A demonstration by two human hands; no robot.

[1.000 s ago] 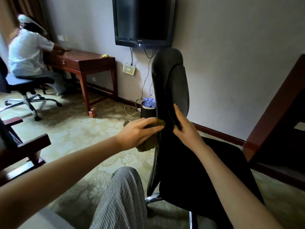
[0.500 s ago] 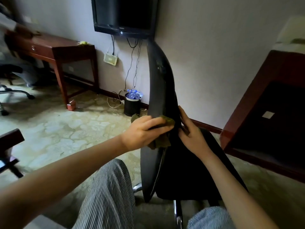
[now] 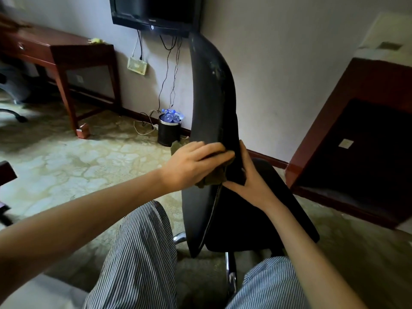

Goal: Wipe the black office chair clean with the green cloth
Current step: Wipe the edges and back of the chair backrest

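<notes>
While the black office chair (image 3: 211, 103) stands edge-on in front of us, its back rising between our striped knees, we press the green cloth (image 3: 213, 178) flat against the outer face of the backrest with our left hand (image 3: 191, 163). The fingers of that hand lie stretched across the cloth, which bunches out below the palm and peeks past the wrist side. That grip is a flat press, fingers extended and not curled shut. Our right hand (image 3: 249, 184) is on the other side of the backrest, thumb and fingers clasped around its edge just beside the cloth, so this grip is closed on the chair. The seat (image 3: 278, 197) spreads dark under the right forearm, and a chrome post (image 3: 230, 273) shows below it. Behind the chair a small black bin (image 3: 168, 132) holding plastic bottles stands on the floor by the wall, under the television (image 3: 156, 12). A wooden desk (image 3: 66, 50) stands far left.
</notes>
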